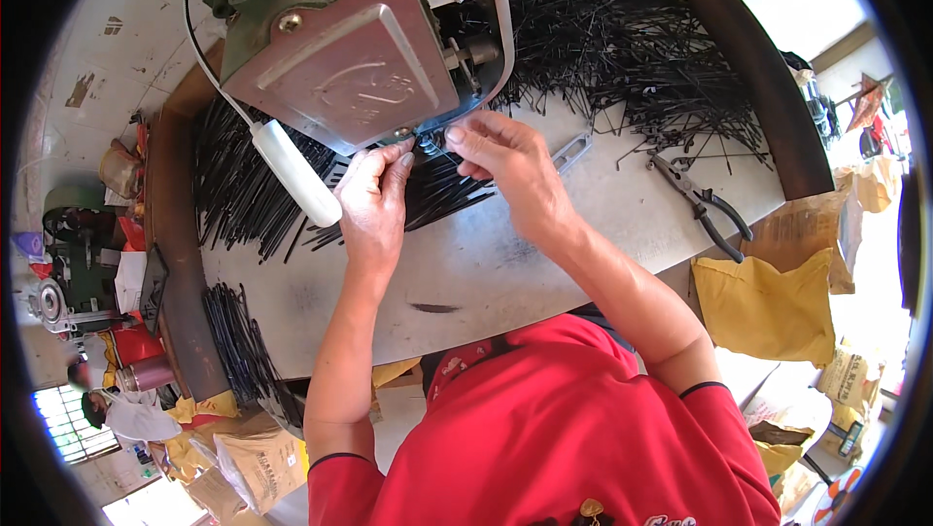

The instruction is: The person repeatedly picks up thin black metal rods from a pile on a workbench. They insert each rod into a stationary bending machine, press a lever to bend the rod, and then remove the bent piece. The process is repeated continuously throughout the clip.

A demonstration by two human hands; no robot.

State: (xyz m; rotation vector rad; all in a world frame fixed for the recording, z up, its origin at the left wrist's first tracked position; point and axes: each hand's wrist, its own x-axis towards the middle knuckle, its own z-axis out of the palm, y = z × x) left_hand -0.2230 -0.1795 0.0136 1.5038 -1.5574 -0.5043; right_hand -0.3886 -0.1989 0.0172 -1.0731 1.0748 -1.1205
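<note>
Under the head of a green and maroon bench machine [340, 64], both my hands meet at its small metal tip [428, 144]. My left hand [372, 200] is closed in a pinch at the left of the tip, its thumb and forefinger pressed together. From the right, my right hand [520, 161] reaches in with thumb and forefinger pinched and the other fingers curled. Whatever lies between the fingers is too small and too hidden to name. Thin black rods [258, 176] lie in a bundle behind my left hand, and some pass beneath the tip.
A large tangled heap of thin black rods [632, 59] covers the far right of the metal table [466, 273]. Pliers [700, 200] with black handles lie at the right. A white-handled lever [296, 173] hangs beside my left hand. More rods [238, 341] rest at the near left.
</note>
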